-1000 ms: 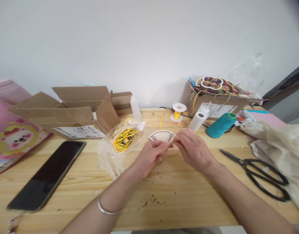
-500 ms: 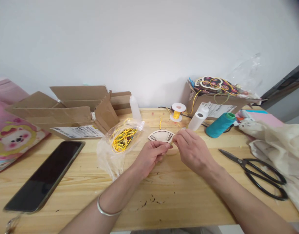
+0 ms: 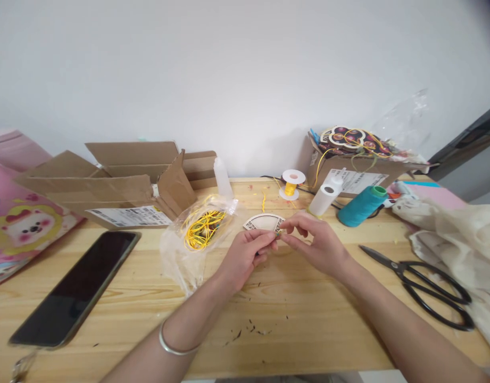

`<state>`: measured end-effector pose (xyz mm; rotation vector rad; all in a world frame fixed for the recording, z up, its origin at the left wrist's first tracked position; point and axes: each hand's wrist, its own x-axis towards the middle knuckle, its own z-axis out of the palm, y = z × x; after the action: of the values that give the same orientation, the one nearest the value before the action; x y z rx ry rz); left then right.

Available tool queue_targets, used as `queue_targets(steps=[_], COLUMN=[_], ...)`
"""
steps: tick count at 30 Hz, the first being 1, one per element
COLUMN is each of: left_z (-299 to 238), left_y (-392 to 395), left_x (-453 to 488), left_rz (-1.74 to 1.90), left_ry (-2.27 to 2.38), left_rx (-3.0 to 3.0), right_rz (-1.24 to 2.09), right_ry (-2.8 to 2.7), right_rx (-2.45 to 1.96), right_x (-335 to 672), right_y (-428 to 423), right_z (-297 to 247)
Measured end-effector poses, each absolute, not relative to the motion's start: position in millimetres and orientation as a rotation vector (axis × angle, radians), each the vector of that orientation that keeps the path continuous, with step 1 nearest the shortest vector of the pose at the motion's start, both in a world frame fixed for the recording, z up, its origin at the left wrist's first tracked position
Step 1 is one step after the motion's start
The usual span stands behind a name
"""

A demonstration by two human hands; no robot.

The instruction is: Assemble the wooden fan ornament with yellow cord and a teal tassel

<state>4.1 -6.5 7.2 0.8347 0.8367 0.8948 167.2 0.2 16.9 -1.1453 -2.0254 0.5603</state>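
Close to the middle of the table, my left hand (image 3: 250, 252) is closed in a pinch around something tiny, with a greenish-yellow bit showing at the fingertips. My right hand (image 3: 314, 239) meets it there, thumb and forefinger drawn together at the same small bit; its other fingers are curled. Just behind the fingertips is a pale wooden fan-shaped piece (image 3: 263, 221) with cut-out lattice corners. A short twisted yellow cord (image 3: 264, 202) runs up from its top edge. My fingers cover its lower edge, so I cannot tell whether they touch it.
Left are a phone (image 3: 75, 290), an open cardboard box (image 3: 89, 189) and a plastic bag of yellow cord (image 3: 205, 229). Behind stand a yellow thread spool (image 3: 290, 186) and a white bottle (image 3: 326, 197). To the right are a teal thread cone (image 3: 360, 206) and black scissors (image 3: 420, 284).
My right hand has turned and its fingers have loosened, the thumb and forefinger now meeting at my left fingertips. The greenish-yellow bit now shows. The left hand has hardly moved.
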Motion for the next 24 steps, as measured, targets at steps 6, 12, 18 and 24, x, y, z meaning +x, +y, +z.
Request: queue_targets(steps=[6,12,18,24], left_z=[5.9,4.8,4.8,3.3], left_y=[-7.4,-5.8,-4.7,-3.4], left_x=[3.0,2.7,2.2,1.0], left_rz=[0.912,0.848,0.741,0.71], left_ry=[0.821,0.761,0.691,0.667], left_rx=[0.8,0.704,0.565,0.524], right_rz=[0.692,0.727,0.731,0.711], right_ry=[-1.927,-1.911,-1.981,-2.013], right_rx=[-1.183,-1.148,-1.066,-1.103], right_x=[165.2,165.3,165.4,166.5], right_y=[2.7,2.5,1.6,1.7], right_z=[18.0,21.8,21.1,19.3])
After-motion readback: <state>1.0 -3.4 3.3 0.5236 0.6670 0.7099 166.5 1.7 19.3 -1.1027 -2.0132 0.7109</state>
